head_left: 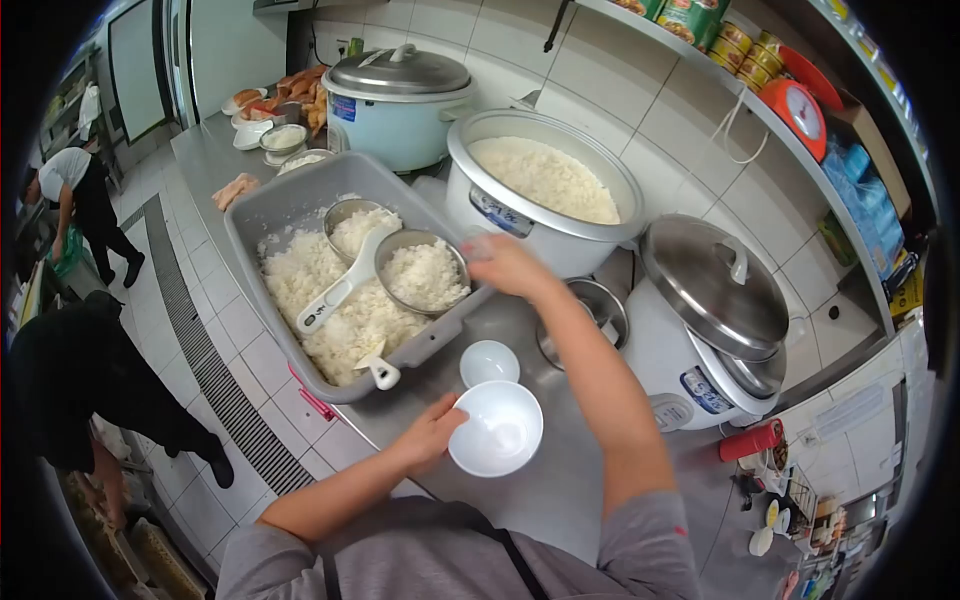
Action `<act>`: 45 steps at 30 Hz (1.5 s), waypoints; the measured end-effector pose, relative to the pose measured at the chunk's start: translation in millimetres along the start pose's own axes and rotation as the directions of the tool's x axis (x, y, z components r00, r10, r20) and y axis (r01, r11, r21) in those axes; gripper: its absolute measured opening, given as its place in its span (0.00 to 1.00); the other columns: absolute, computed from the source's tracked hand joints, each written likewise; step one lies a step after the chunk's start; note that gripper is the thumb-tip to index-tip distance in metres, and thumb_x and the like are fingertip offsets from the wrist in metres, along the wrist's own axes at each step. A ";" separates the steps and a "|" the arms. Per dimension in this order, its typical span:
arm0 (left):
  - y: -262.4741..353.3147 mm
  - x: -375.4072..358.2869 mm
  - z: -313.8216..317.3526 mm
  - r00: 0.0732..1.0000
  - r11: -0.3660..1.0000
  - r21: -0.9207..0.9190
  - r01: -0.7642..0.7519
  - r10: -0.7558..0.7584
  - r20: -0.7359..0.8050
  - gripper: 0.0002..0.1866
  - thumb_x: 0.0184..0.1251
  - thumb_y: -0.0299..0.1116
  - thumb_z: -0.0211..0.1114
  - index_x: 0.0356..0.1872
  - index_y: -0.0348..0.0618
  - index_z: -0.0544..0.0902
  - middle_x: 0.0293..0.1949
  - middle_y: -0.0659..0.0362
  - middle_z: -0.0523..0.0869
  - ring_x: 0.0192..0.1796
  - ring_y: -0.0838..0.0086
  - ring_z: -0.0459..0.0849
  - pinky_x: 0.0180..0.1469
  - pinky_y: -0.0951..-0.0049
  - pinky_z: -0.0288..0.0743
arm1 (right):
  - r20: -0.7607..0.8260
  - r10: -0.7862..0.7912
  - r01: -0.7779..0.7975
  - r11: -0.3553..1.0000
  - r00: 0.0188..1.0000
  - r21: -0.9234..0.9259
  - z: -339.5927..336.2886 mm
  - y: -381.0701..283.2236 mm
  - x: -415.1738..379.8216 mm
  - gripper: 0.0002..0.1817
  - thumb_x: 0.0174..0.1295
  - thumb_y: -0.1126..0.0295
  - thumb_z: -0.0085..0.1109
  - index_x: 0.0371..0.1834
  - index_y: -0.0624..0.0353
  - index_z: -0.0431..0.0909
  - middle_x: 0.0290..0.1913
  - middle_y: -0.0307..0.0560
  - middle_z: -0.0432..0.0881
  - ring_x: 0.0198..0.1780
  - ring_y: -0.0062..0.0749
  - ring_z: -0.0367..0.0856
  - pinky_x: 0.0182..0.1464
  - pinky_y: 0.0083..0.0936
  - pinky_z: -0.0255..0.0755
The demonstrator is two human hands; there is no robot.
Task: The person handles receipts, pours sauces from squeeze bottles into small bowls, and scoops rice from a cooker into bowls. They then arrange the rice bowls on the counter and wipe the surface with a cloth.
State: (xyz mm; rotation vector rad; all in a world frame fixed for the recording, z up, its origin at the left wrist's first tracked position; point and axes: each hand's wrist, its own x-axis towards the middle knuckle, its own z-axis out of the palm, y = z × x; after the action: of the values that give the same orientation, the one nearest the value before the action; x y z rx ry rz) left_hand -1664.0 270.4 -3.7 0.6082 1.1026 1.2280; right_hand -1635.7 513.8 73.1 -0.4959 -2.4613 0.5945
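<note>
Fingers of the left hand [428, 436] are pinching the left side of a white bowl [496, 428], whose mouth is facing up; how they are lying underneath, I cannot tell. On the left, a grey tub [280, 200] is holding loose rice [300, 268], with two rice-filled steel bowls [342, 210] sitting toward its far right, a white handle [350, 280] lying beside them and a white paddle [382, 373] resting at the near end. Right of the tub, a smaller bowl [488, 362] is standing on the counter [565, 430], just beyond the held one; whether they are touching is not showing. Farther right, the right hand [502, 264] is hanging between the tub and an open cooker [560, 248] of rice, its fingers blurring, so I cannot tell whether they are pinching anything. Beyond, a steel pot [612, 300] and a lidded cooker [660, 340] are standing. Seemingly, the step in hand is holding a bowl near the rice; any move with it would be calling for a firm, level grip.
</note>
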 end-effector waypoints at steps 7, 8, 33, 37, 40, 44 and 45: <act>68.2 -66.4 -53.1 0.936 0.821 -0.465 0.333 -0.230 0.265 0.29 0.53 0.38 0.53 0.57 0.34 0.65 0.50 0.45 0.75 0.50 0.56 0.77 0.54 0.58 0.71 | 0.156 0.521 -0.538 0.837 0.839 0.098 27.8 11.3 52.3 0.20 0.45 0.62 0.60 0.41 0.63 0.77 0.31 0.54 0.80 0.36 0.45 0.80 0.41 0.33 0.72; 80.3 -70.7 -59.9 0.949 0.841 -0.453 0.296 -0.202 0.244 0.31 0.52 0.41 0.53 0.58 0.36 0.64 0.50 0.46 0.75 0.51 0.54 0.76 0.55 0.55 0.69 | 0.172 0.545 -0.560 0.828 0.821 0.047 22.1 10.8 55.2 0.17 0.47 0.63 0.59 0.39 0.62 0.78 0.37 0.56 0.80 0.35 0.45 0.79 0.40 0.33 0.72; 168.2 101.6 -183.3 0.924 0.567 -0.731 -0.381 0.255 -0.283 0.31 0.62 0.62 0.38 0.53 0.49 0.70 0.42 0.56 0.80 0.34 0.63 0.84 0.21 0.62 0.82 | -0.029 0.486 -0.345 0.577 0.874 -0.740 -91.3 200.3 209.8 0.24 0.56 0.62 0.46 0.59 0.34 0.67 0.46 0.46 0.79 0.48 0.41 0.76 0.50 0.33 0.70; 169.9 98.6 -181.4 0.935 0.577 -0.737 -0.352 0.245 -0.256 0.31 0.62 0.62 0.38 0.53 0.47 0.69 0.41 0.55 0.80 0.33 0.62 0.84 0.21 0.62 0.82 | 0.031 0.502 -0.330 0.612 0.864 -0.719 -88.5 185.0 204.9 0.23 0.56 0.59 0.47 0.59 0.31 0.67 0.47 0.46 0.78 0.49 0.41 0.76 0.50 0.33 0.70; 168.6 98.7 -181.1 0.942 0.584 -0.742 -0.329 0.258 -0.214 0.32 0.62 0.62 0.38 0.54 0.47 0.69 0.41 0.55 0.80 0.33 0.62 0.84 0.21 0.62 0.82 | 0.064 0.492 -0.309 0.637 0.868 -0.706 -84.2 178.7 202.0 0.24 0.56 0.59 0.47 0.59 0.31 0.67 0.47 0.46 0.78 0.49 0.41 0.76 0.51 0.32 0.69; 170.0 94.8 -178.0 0.945 0.612 -0.719 -0.328 0.218 -0.245 0.32 0.62 0.62 0.37 0.54 0.47 0.69 0.41 0.55 0.80 0.32 0.63 0.84 0.20 0.63 0.81 | 0.068 0.528 -0.354 0.654 0.847 -0.669 -72.7 168.0 192.6 0.24 0.56 0.58 0.48 0.59 0.31 0.67 0.48 0.47 0.78 0.49 0.41 0.76 0.52 0.31 0.68; 171.1 94.0 -177.2 0.945 0.609 -0.723 -0.326 0.219 -0.242 0.32 0.62 0.63 0.37 0.54 0.47 0.69 0.41 0.55 0.80 0.32 0.63 0.84 0.20 0.63 0.81 | 0.076 0.498 -0.343 0.692 0.864 -0.635 -68.4 168.0 189.4 0.24 0.55 0.57 0.49 0.59 0.32 0.67 0.48 0.47 0.78 0.49 0.41 0.76 0.51 0.31 0.69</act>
State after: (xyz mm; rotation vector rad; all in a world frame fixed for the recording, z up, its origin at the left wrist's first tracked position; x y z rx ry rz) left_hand -1901.4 375.1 43.0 0.0295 0.4922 1.8698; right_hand -1706.5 762.0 119.6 -1.3573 -2.7643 -0.0083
